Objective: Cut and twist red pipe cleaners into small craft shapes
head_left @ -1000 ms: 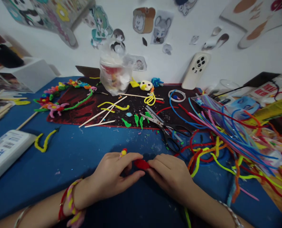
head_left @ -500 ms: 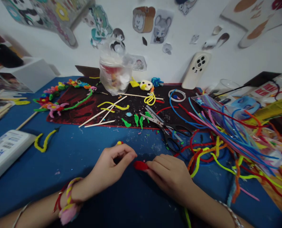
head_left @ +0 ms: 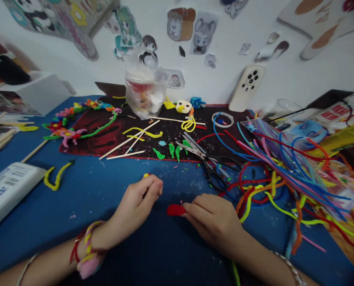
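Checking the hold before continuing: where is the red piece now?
The red piece lies low centre in the head view, at the fingertips of the right hand, on the blue tabletop.

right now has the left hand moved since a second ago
Yes, the left hand has drawn leftward and up, farther from the black-handled scissors.

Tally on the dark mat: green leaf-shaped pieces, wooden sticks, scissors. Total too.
Green leaf-shaped pieces: 4
Wooden sticks: 4
Scissors: 1
Total: 9
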A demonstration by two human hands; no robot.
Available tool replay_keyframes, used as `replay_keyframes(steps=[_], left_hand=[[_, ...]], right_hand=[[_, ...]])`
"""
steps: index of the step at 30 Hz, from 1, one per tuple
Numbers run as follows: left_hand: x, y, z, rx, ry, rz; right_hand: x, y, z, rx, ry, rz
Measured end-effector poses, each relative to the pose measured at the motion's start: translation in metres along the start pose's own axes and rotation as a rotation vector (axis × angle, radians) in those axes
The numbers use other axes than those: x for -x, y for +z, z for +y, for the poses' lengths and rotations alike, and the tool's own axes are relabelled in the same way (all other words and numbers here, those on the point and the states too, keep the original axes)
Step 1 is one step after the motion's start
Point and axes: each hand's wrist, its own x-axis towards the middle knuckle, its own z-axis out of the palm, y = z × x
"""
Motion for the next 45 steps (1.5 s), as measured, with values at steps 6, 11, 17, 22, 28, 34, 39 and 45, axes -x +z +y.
replay_keyframes(steps=[6,11,17,22,28,34,39,45], left_hand=[[0.004,-0.002,0.007,0.0,0.166,-0.185],[0.005,0.001,0.01,-0.009,0.276,-0.235],[0.001,0.002,0.005,0.059,0.158,-0.147],[0.001,0.001,0.005,0.163,-0.004,-0.226],[0.004,0.0,0.009,0.028,0.02,-0.337],[0.004,0.0,0.008,0.167,-0.016,-0.338],[0.002,-0.001,0.008,0.288,-0.085,-0.377],[0.002,-0.004,0.007,0.356,-0.108,-0.389]], right_hand=[[0.0,0.0,0.0,-0.007,0.015,0.005],[0.0,0.0,0.0,-0.015,-0.001,0.018],[0.001,0.001,-0.001,-0.032,-0.006,-0.004],[0.001,0.001,-0.001,-0.036,-0.002,0.008],[0.002,0.004,0.001,-0.049,0.041,0.012],[-0.004,-0.004,-0.002,-0.412,0.222,-0.083],[-0.012,-0.013,-0.003,-0.709,0.398,-0.131],[-0.014,-0.014,-0.001,-0.823,0.582,-0.145]])
